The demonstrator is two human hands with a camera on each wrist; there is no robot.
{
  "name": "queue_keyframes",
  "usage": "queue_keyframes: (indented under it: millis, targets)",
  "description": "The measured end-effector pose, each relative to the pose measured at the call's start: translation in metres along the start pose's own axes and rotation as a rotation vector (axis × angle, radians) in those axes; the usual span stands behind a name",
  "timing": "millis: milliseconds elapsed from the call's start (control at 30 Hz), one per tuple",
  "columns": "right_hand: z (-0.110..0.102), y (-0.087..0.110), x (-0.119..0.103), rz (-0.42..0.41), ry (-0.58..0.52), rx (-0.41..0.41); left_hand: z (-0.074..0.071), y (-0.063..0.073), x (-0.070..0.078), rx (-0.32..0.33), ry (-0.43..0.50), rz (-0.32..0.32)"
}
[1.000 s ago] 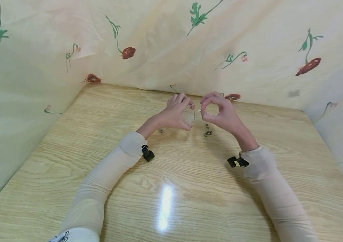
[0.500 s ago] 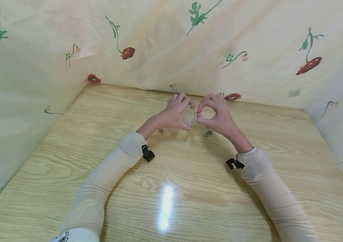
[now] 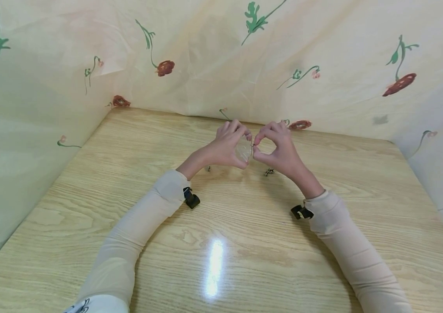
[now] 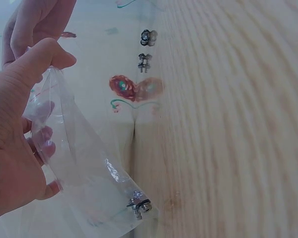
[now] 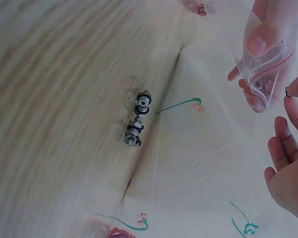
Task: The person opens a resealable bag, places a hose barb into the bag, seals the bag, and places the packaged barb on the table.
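My left hand (image 3: 225, 147) holds a clear zip bag (image 4: 92, 148) between thumb and fingers, its mouth spread toward the right. Inside the bag's lower corner, small metal screws with dark washers (image 4: 140, 205) show through the plastic. Thumb and index finger of my right hand (image 3: 282, 150) pinch a small metal screw (image 5: 287, 92) right at the bag's mouth. Most of that screw is hidden by the fingertips. On the table below the right hand lies a small cluster of similar screws (image 5: 137, 119).
The wooden table (image 3: 252, 243) carries a bright light reflection near its front. Beyond its back and side edges hangs a flowered cloth (image 3: 206, 56). Dark camera mounts (image 3: 191, 198) sit on both wrists.
My right hand has moved left with the pinched screw, from a short gap away to the bag's mouth. The left hand and bag have stayed nearly still.
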State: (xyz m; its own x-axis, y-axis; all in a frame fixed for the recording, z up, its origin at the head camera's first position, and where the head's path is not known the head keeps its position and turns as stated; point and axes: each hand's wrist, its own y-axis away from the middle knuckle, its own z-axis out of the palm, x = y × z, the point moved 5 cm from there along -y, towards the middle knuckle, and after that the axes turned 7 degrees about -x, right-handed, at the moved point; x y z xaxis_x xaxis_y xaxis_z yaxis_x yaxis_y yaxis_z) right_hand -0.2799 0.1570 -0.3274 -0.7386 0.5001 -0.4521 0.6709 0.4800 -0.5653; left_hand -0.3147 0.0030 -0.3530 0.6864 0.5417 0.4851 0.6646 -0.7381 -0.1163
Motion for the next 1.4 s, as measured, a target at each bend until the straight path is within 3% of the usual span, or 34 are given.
queue_keyframes:
  millis: [967, 1400]
  targets:
    - [0.0053, 0.0008, -0.0023, 0.025, -0.008, -0.09, 0.0016, -0.0017, -0.0016, -0.014, -0.005, -0.011]
    - [0.0053, 0.0009, -0.0028, 0.02, 0.007, -0.092, 0.0015, -0.0016, -0.001, -0.008, -0.007, -0.002]
